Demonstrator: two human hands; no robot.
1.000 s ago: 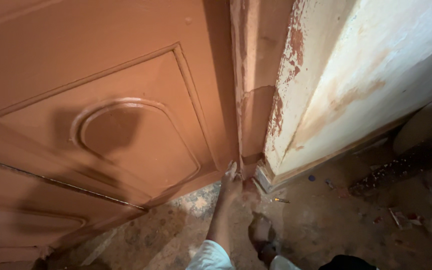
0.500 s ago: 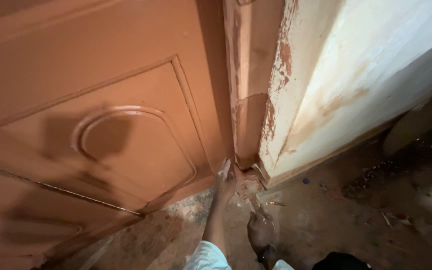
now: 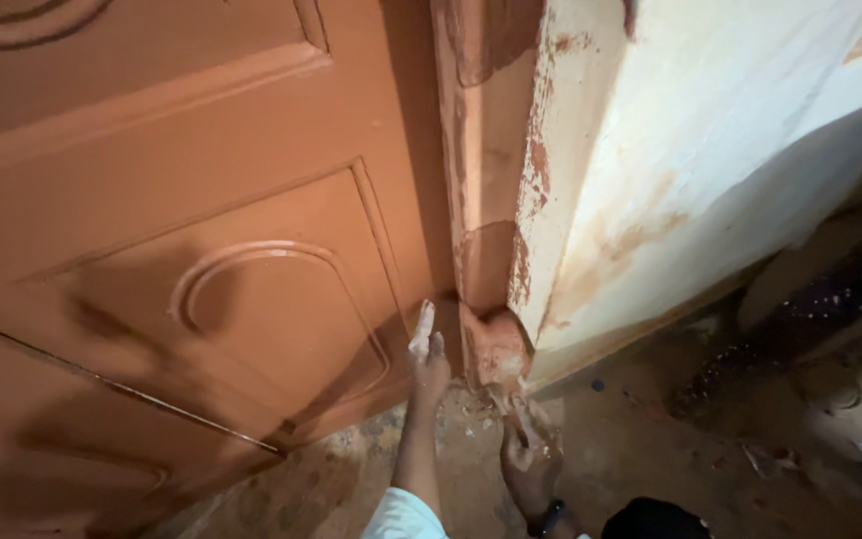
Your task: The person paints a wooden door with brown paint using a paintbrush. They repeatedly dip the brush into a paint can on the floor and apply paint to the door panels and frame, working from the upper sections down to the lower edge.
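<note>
Dusty, rubble-strewn dirt floor [image 3: 650, 449] under a red-brown panelled wooden door [image 3: 202, 250] & whitewashed plaster wall [image 3: 710, 180]. L hand [image 3: 427, 361] open, fingers straight, on door's bottom edge. R hand [image 3: 529, 449] closed on small paint-smeared tool [image 3: 504, 399], just right of L, at frame [image 3: 486, 200] base. Best: short strokes, wrist steady. Count: 2 hands, 1 door, 1 tool.

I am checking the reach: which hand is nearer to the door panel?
Left. The left hand reaches up against the lower edge of the door panel; the right hand is lower, beside the frame base.
</note>
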